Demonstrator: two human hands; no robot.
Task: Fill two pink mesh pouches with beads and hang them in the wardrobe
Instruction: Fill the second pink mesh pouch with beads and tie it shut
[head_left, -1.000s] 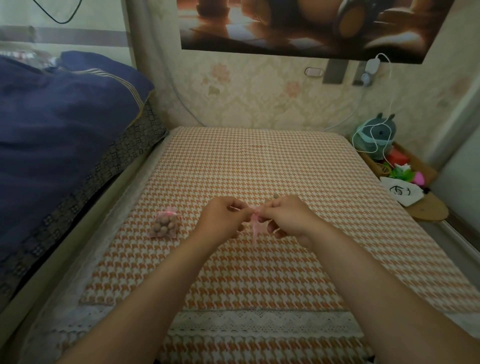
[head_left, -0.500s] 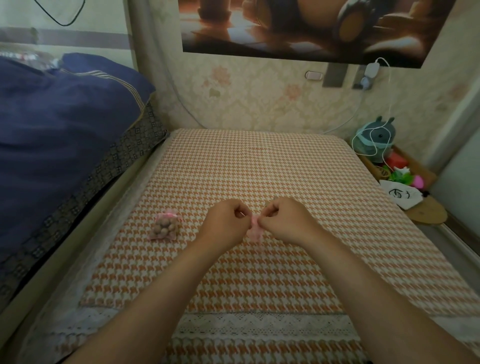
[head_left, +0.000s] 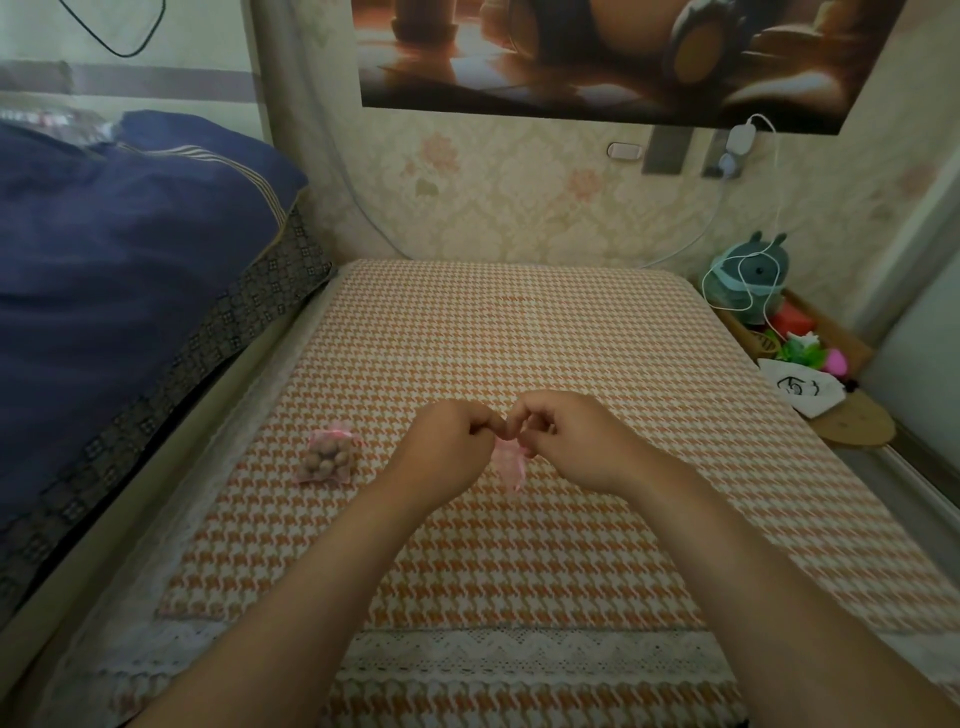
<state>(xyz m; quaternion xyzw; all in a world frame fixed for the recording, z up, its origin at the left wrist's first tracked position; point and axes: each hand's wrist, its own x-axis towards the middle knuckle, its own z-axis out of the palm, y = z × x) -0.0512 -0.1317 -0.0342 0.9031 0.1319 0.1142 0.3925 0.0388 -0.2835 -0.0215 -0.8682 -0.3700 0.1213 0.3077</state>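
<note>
A pink mesh pouch hangs limp between my two hands above the orange houndstooth cloth. My left hand and my right hand both pinch its top edge, fingertips almost touching. Whether that pouch holds any beads I cannot tell. A second pink mesh pouch, filled with brown beads and drawn closed at the top, lies on the cloth to the left of my left hand.
A dark blue quilt is piled on the bed at the left. At the right a low wooden shelf carries a grey plush toy, a white cable, a white bag and small coloured items. The wall stands behind.
My hands have drawn closer together at the pouch's top, and the pouch hangs a little lower between them. The filled pouch has not moved.
</note>
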